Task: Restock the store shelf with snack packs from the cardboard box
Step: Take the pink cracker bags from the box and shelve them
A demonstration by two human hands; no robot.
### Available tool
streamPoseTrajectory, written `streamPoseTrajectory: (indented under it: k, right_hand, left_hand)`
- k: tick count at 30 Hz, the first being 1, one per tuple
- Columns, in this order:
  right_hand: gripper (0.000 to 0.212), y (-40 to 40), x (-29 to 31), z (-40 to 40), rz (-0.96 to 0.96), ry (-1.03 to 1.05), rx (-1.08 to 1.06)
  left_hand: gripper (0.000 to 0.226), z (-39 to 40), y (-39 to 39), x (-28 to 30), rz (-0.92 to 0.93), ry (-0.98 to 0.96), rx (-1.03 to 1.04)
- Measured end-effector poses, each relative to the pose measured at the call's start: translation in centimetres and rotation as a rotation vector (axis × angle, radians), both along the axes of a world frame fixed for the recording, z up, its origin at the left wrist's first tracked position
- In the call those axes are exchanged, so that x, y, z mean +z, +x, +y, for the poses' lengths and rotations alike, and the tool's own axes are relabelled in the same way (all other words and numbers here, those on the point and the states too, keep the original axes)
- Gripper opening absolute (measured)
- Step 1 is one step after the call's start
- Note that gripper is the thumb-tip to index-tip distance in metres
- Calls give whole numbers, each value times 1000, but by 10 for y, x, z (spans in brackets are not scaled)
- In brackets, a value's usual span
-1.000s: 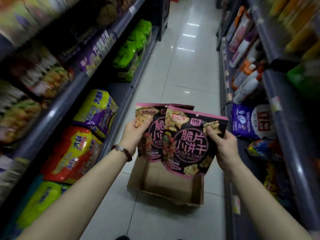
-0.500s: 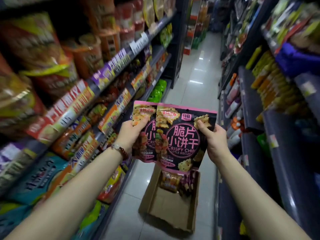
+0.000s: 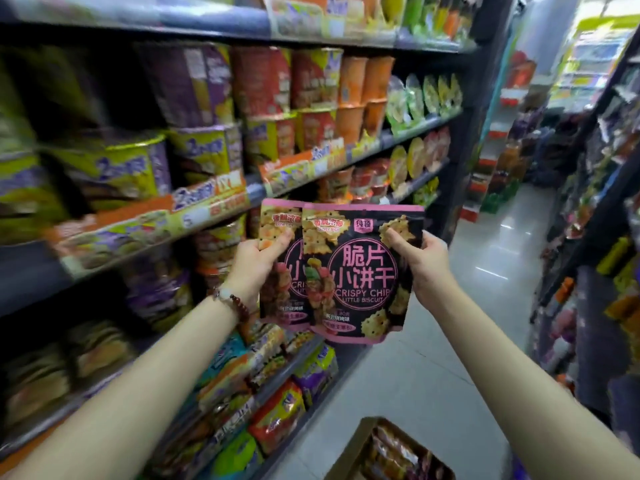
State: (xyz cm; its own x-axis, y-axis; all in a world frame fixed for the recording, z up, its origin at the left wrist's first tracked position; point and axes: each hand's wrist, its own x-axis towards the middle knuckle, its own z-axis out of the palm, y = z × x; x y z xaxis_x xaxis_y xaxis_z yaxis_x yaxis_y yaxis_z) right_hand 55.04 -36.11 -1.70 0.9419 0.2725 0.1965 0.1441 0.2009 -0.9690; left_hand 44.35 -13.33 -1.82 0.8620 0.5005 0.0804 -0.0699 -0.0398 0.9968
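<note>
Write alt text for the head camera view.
Two bare hands, left hand and right hand, hold up two overlapping black-and-pink biscuit packs in a store aisle, beside stocked snack shelves. A cardboard box sits on the floor below.

Narrow store aisle, glossy grey floor [image 3: 485,258] w/ light glare, stocked shelving [image 3: 408,131] both sides

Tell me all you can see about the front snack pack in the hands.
The front snack pack is a glossy black pouch with pink edges, biscuit pictures and the words CRISPY CHIP LITTLE BISCUIT. It is held upright in the aisle, facing the camera. The right hand grips its right edge; it overlaps a second identical pack held by the left hand.
</note>
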Motion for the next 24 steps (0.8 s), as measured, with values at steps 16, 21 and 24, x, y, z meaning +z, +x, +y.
streamPoseTrajectory:
  k: [16,21,24]
  right_hand:
    - [15,-142,70,186,-150,23,576]
    - [15,-222,81,242,-176,55,749]
    - [12,-275,88,273,-180,84,840]
  left_hand:
    - [23,89,-265,63,-132,110,644]
    - [20,107,-361,72,-163,118,786]
    - [24,116,-421,78,-155,127,868]
